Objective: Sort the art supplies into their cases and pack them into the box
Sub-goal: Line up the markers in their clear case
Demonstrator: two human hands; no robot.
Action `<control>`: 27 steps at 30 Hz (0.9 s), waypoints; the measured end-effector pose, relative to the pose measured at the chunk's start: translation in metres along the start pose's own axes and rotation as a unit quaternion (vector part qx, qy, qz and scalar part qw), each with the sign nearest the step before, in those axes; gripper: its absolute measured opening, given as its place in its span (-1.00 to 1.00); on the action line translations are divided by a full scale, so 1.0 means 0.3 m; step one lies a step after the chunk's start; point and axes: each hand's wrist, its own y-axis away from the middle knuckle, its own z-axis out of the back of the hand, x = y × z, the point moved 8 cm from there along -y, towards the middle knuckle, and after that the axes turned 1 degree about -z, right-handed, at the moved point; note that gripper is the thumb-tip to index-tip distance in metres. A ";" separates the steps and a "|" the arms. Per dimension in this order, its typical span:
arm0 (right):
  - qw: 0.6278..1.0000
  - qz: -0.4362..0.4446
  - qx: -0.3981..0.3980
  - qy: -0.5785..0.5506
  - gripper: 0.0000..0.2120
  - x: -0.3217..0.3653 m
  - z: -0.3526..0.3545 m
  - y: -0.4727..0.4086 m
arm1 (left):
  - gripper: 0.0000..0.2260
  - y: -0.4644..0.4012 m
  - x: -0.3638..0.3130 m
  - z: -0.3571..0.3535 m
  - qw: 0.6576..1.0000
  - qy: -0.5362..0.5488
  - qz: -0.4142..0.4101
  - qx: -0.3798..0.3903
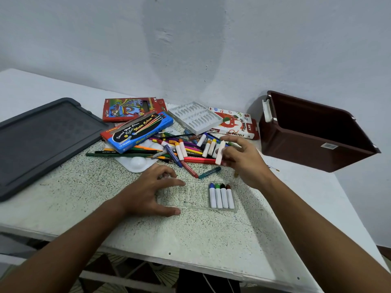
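A clear plastic tray [190,197] lies on the speckled table, with several oil pastels [221,196] lined up at its right end. My left hand [148,191] holds the tray's left end between thumb and fingers. My right hand [243,159] hovers above the pile and pinches a white-wrapped pastel [220,152]. Behind the tray lies a heap of pencils, pastels and brushes [179,150]. An open brown box [313,132] stands at the right.
A dark grey lid [44,140] lies at the left. Behind the pile are a red pencil box [131,109], a blue watercolour box [139,132], a white moulded insert [195,117] and an oil pastels carton [234,123]. A white palette [137,163] sits under the pencils.
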 end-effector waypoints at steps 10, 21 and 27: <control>0.952 0.050 0.076 0.292 -0.72 -0.063 -0.083 0.103 | -0.40 -0.001 0.004 -0.008 1.000 -0.025 0.009 0.004; 0.893 0.078 0.078 0.436 -0.67 -0.085 -0.100 0.125 | -0.40 0.000 0.000 -0.013 0.999 -0.045 0.013 0.015; 0.864 0.087 0.114 0.483 -0.65 -0.089 -0.120 0.137 | -0.38 0.000 0.004 -0.015 0.999 -0.042 0.018 0.017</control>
